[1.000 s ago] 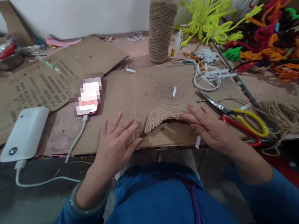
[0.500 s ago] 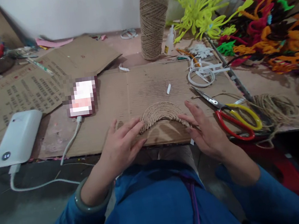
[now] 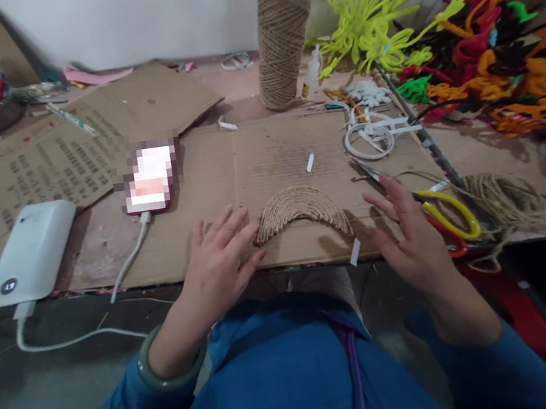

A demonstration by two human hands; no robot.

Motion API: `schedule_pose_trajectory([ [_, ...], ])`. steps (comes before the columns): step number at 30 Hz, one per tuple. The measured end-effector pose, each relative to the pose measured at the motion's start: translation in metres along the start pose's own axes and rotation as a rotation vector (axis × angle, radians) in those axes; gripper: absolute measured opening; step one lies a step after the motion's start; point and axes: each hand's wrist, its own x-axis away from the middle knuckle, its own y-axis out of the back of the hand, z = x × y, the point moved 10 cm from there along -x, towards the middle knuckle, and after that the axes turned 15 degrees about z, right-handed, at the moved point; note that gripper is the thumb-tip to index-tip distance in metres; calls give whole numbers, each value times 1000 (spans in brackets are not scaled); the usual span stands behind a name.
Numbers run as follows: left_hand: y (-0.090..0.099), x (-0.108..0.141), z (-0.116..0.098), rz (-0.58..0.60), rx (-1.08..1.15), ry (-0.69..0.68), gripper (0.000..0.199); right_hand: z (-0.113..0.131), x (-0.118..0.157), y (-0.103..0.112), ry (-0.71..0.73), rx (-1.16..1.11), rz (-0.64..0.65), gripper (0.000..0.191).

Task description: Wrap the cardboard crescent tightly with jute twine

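Observation:
An arch of twine rows (image 3: 302,205) lies flat on the cardboard sheet (image 3: 208,173) in front of me. My left hand (image 3: 222,258) rests open at the arch's left end, its fingers spread and a fingertip close to or touching the twine. To the right, my right hand (image 3: 410,233) is held open with nothing in it, apart from the arch. It partly covers the scissors (image 3: 448,211), which have one red and one yellow handle. A small white strip (image 3: 355,252) sits by the arch's right end at the table edge.
A twine spool (image 3: 283,45) and a small glue bottle (image 3: 312,75) stand at the back. White strip loops (image 3: 369,140) and loose twine (image 3: 501,198) lie right, near colourful pipe-cleaner flowers (image 3: 497,74). Left are a phone (image 3: 152,180) and a cabled power bank (image 3: 32,253).
My right hand has moved right, off the arch's right end and over part of the scissors. My left hand has shifted only slightly, and the arch stays in place.

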Motion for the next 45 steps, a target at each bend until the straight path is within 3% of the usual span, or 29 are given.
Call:
schedule_pose_trajectory([
  [4,0,-8,5,64,-31,94,31,2,4,2,19,275,-54,80],
  [8,-2,-14,0,95,-24,87,34,16,-16,-6,20,396,-45,79],
  [14,-11,-17,-1,114,-13,80,31,34,-52,-29,-25,466,73,69],
  [21,-12,-18,-3,115,12,52,30,27,-63,-39,-79,415,132,68],
  [27,-9,-16,-3,78,23,43,25,19,-59,-33,-65,323,95,70],
  [34,-3,-11,-2,3,31,44,16,5,-25,-10,-18,274,-15,72],
  [45,-1,-9,-1,-34,64,51,11,15,-21,-7,35,146,-119,60],
])
